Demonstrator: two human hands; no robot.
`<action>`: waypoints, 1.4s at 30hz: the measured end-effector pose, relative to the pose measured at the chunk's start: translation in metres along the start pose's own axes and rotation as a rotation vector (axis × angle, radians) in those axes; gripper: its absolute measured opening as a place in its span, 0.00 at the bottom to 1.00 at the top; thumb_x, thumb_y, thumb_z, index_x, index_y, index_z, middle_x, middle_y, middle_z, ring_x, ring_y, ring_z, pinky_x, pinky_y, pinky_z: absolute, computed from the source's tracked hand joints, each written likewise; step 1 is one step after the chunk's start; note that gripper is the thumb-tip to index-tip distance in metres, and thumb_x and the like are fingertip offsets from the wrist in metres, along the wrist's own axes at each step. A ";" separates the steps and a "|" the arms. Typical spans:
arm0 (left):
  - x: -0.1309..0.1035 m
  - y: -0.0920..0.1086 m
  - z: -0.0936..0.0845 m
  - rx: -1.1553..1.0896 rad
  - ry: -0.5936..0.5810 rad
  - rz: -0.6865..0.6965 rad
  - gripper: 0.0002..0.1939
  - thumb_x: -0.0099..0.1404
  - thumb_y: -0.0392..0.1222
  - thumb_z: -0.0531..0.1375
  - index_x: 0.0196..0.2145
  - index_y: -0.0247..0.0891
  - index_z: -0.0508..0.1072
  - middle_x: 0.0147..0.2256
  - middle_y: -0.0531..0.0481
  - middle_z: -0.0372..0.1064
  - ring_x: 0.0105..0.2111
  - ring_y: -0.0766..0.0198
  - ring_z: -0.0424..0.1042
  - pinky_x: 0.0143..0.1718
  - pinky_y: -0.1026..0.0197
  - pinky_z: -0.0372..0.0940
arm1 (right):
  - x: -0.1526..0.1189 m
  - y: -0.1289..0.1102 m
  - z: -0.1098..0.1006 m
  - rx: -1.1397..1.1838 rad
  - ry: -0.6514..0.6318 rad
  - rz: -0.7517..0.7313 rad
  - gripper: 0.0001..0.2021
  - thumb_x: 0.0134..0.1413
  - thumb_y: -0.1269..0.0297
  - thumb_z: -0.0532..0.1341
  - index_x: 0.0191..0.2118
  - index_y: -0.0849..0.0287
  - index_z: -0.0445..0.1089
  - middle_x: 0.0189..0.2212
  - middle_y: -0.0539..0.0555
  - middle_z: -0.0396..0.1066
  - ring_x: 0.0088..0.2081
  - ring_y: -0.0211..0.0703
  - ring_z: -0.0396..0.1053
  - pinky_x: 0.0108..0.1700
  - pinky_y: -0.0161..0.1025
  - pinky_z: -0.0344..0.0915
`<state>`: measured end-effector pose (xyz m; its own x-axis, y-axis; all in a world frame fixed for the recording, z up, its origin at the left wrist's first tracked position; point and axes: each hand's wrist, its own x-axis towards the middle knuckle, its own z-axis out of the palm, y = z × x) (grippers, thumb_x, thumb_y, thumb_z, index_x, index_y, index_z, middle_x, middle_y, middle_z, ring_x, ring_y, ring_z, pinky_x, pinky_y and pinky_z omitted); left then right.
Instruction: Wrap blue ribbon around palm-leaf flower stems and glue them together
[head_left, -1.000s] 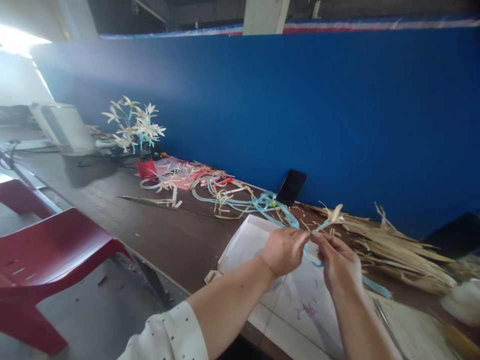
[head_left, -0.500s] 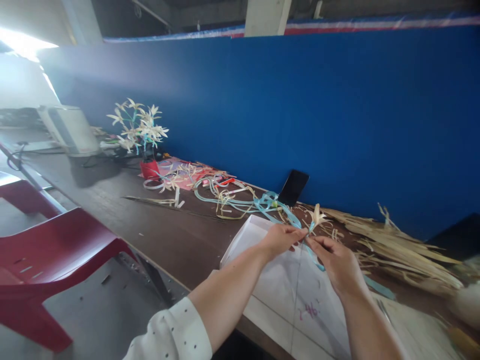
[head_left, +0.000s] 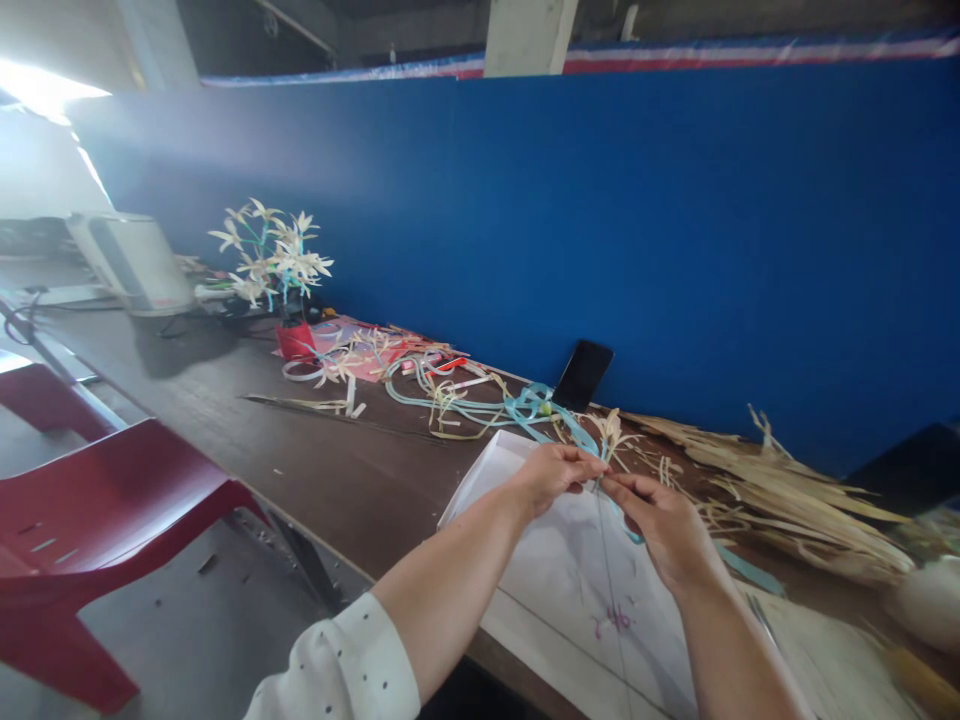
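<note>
Flower above brown table, blue partition, red chair

White glare at upper left hazes the blue partition, while the lower right corner blurs.

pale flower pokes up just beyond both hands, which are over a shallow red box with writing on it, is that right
Not quite: the shallow box is white, not red, as the head view shows. The rest holds: the pale flower pokes up just beyond the left hand and right hand, both over that box, which bears writing.
</note>
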<state>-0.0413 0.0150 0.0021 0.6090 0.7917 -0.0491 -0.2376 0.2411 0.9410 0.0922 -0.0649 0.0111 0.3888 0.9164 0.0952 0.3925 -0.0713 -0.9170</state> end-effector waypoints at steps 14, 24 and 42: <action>-0.001 0.000 -0.002 -0.004 -0.079 -0.022 0.21 0.43 0.52 0.68 0.28 0.31 0.73 0.25 0.52 0.63 0.25 0.73 0.58 0.30 0.66 0.54 | -0.001 -0.004 -0.007 -0.055 -0.037 -0.057 0.20 0.37 0.48 0.65 0.33 0.59 0.77 0.12 0.47 0.61 0.18 0.37 0.58 0.19 0.33 0.50; -0.004 0.003 0.000 0.091 -0.067 -0.002 0.21 0.43 0.53 0.67 0.27 0.32 0.72 0.23 0.54 0.62 0.25 0.73 0.57 0.30 0.66 0.55 | -0.004 -0.008 -0.009 -0.015 -0.123 0.082 0.24 0.39 0.48 0.65 0.40 0.60 0.76 0.11 0.46 0.59 0.16 0.35 0.55 0.19 0.34 0.48; 0.003 -0.005 0.001 0.143 0.028 0.050 0.18 0.47 0.51 0.66 0.28 0.32 0.71 0.23 0.54 0.63 0.25 0.73 0.58 0.29 0.65 0.54 | -0.002 -0.006 -0.005 -0.168 -0.065 0.023 0.19 0.42 0.49 0.63 0.33 0.60 0.75 0.16 0.47 0.65 0.18 0.34 0.56 0.21 0.33 0.52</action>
<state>-0.0374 0.0154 -0.0028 0.5772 0.8166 -0.0084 -0.1560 0.1203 0.9804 0.0932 -0.0684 0.0178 0.3470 0.9368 0.0448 0.5200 -0.1524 -0.8405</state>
